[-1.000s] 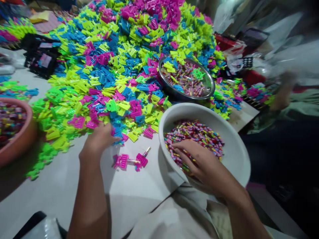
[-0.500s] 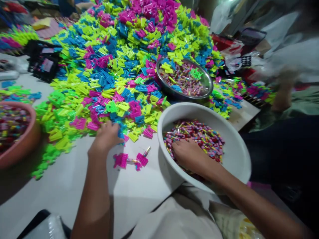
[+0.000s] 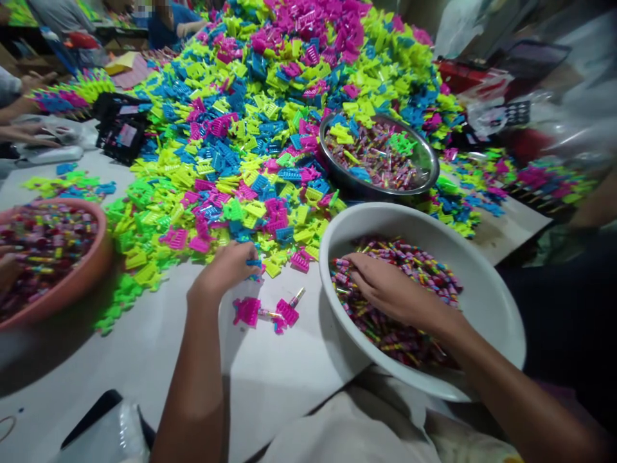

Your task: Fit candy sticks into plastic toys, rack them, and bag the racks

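My left hand (image 3: 230, 269) is closed around a small blue plastic piece (image 3: 254, 265), just above the table at the near edge of a heap of plastic clip-like pieces (image 3: 263, 170). My right hand (image 3: 388, 286) reaches into a white basin (image 3: 499, 321) full of small striped tubes (image 3: 424, 263). Its fingers are pressed together among the tubes, but what they grip is hidden. Between the hands lie two pink pieces, one on the left (image 3: 247, 311) and one on the right (image 3: 288, 312), with clear-ended tubes attached.
Behind the white basin, a metal bowl (image 3: 431, 177) of tubes rests against the heap. An orange basin (image 3: 103, 257) of tubes stands at the left, with another person's hand (image 3: 6, 269) in it. Black packages (image 3: 120, 135) lie at the back left. Other people are beyond.
The view has turned left, so things appear shifted right. My left hand has drawn back from the heap's edge with the blue piece showing. My right hand stays in the basin.
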Action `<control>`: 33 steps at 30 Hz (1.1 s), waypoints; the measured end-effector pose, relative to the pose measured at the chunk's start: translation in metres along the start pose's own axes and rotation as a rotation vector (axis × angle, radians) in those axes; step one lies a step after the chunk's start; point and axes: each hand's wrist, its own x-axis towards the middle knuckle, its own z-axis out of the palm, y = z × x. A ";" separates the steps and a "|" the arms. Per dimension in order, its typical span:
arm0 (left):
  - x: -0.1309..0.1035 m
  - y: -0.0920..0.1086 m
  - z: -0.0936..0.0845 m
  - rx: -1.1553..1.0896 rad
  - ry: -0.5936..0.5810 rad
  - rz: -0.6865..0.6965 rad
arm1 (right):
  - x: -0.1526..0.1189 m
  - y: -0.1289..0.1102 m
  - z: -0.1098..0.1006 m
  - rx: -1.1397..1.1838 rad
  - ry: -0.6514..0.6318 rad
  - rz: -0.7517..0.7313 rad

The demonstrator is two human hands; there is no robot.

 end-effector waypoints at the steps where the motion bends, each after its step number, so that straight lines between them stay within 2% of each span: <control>1: -0.003 0.004 -0.005 -0.048 -0.002 0.028 | -0.001 -0.002 0.000 0.053 0.044 -0.029; 4: -0.016 0.023 -0.020 -0.346 0.039 0.163 | -0.003 -0.012 -0.004 0.210 0.151 -0.104; 7: -0.031 0.051 -0.026 -0.700 0.061 0.299 | -0.008 -0.028 -0.015 0.375 0.227 -0.168; 11: -0.045 0.082 -0.017 -0.899 0.020 0.466 | -0.024 -0.051 -0.027 0.500 0.271 -0.173; 14: -0.048 0.094 -0.009 -0.989 -0.001 0.543 | -0.038 -0.060 -0.025 0.575 0.296 -0.102; 18: -0.050 0.103 -0.003 -1.103 -0.026 0.559 | -0.052 -0.061 -0.014 0.545 0.346 -0.052; 22: -0.053 0.111 -0.004 -1.214 -0.154 0.545 | -0.061 -0.058 -0.010 0.461 0.453 -0.060; 25: -0.054 0.114 -0.003 -1.289 -0.193 0.558 | -0.065 -0.058 -0.013 0.490 0.505 -0.087; 28: -0.054 0.118 -0.001 -1.393 -0.231 0.582 | -0.067 -0.057 -0.015 0.577 0.472 -0.122; 33: -0.053 0.125 0.003 -1.469 -0.314 0.541 | -0.067 -0.056 -0.015 0.660 0.421 -0.189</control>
